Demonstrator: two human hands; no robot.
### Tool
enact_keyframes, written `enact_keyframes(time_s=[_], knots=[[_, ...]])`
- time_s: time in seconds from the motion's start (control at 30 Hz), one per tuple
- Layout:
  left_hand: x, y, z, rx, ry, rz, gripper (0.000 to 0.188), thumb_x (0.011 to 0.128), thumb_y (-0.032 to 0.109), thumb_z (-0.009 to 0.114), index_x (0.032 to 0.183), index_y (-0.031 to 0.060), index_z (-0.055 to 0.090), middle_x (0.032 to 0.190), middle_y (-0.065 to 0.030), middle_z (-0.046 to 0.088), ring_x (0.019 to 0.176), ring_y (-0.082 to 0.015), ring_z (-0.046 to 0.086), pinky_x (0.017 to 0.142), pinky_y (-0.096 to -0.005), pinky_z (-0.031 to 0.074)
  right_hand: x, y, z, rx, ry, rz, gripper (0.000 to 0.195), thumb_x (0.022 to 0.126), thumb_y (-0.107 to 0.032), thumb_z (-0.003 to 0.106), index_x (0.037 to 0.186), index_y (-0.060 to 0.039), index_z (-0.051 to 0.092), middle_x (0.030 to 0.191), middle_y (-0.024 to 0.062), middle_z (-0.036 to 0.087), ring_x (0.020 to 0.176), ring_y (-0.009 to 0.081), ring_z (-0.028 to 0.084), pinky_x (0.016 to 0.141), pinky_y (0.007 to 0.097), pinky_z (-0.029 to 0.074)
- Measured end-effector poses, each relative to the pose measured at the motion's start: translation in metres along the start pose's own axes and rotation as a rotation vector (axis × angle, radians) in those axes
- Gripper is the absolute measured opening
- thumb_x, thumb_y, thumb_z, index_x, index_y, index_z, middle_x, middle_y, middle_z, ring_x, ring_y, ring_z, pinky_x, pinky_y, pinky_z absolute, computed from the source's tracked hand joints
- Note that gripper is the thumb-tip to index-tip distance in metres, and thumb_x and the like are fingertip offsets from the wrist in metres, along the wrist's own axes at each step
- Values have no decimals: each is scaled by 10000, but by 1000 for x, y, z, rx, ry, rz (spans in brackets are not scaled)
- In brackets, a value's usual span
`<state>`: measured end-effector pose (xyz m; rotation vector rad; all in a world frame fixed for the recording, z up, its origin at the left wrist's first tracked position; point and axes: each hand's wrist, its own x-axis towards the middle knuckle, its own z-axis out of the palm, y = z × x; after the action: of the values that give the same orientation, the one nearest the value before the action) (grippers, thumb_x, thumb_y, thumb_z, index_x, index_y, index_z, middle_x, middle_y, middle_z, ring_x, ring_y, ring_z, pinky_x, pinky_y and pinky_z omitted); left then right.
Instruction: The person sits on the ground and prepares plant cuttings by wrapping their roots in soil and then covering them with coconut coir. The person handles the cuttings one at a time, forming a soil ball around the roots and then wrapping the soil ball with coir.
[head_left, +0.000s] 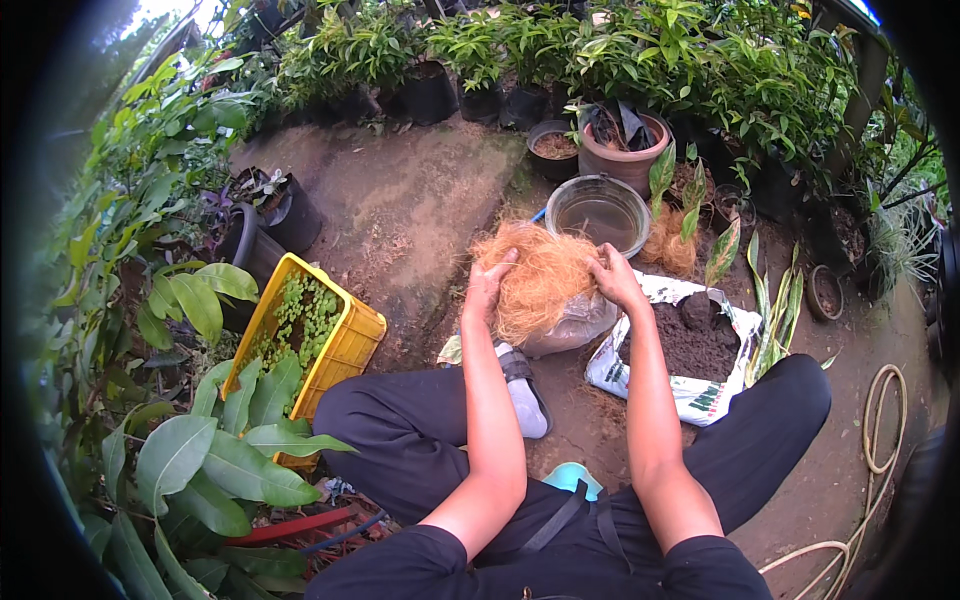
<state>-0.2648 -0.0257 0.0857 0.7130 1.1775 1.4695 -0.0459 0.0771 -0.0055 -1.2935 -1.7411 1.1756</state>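
A loose tangle of orange-brown coconut fibre (541, 277) is spread between my two hands in front of me. My left hand (489, 283) grips its left side, thumb on top. On the right edge, my right hand (613, 276) pinches the strands. Below the fibre sits a clear plastic bag (574, 324), partly hidden by it. Just beyond stands a round basin (600, 214) with water in it. To the right, an open white sack (694, 394) bearing writing holds dark soil (686, 341).
A yellow crate (349, 337) of small green plants stands left. Variegated cuttings and another fibre clump (671, 244) lie beyond the sack. A terracotta pot (626, 150) and bagged plants line the back. A hose (874, 450) coils at right; a turquoise object (574, 478) lies between my legs.
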Motion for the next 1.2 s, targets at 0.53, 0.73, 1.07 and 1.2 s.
enact_keyframes(time_s=[0.53, 0.73, 1.07, 1.2], knots=[[28, -60, -8, 533, -365, -28, 451, 871, 277, 679, 1233, 30, 571, 1173, -77, 633, 1042, -186, 584, 919, -347, 454, -19, -26, -25, 595, -220, 56, 401, 889, -301, 658, 1143, -16, 534, 1047, 71, 602, 928, 138, 566, 841, 296, 466], [24, -59, -15, 673, -233, -42, 380, 885, 208, 655, 1199, 8, 581, 1096, -93, 663, 971, -181, 604, 872, -339, 471, -20, -36, -31, 463, 53, -25, 238, 881, -253, 671, 956, -42, 591, 848, 14, 621, 802, 85, 545, 700, 254, 452], [41, -83, -40, 728, -78, -11, 376, 885, 205, 643, 1180, -20, 583, 1074, -136, 668, 962, -202, 615, 864, -346, 471, -22, -72, -78, 406, 481, -363, 283, 911, -240, 652, 1029, 3, 568, 858, 50, 642, 773, 83, 576, 658, 214, 446], [42, -88, -34, 737, -64, 12, 390, 888, 224, 639, 1177, -31, 579, 1079, -158, 665, 978, -217, 619, 876, -350, 465, -44, -119, -102, 238, 679, -444, 221, 892, -193, 673, 987, 3, 635, 801, 58, 681, 716, 76, 597, 632, 238, 488]])
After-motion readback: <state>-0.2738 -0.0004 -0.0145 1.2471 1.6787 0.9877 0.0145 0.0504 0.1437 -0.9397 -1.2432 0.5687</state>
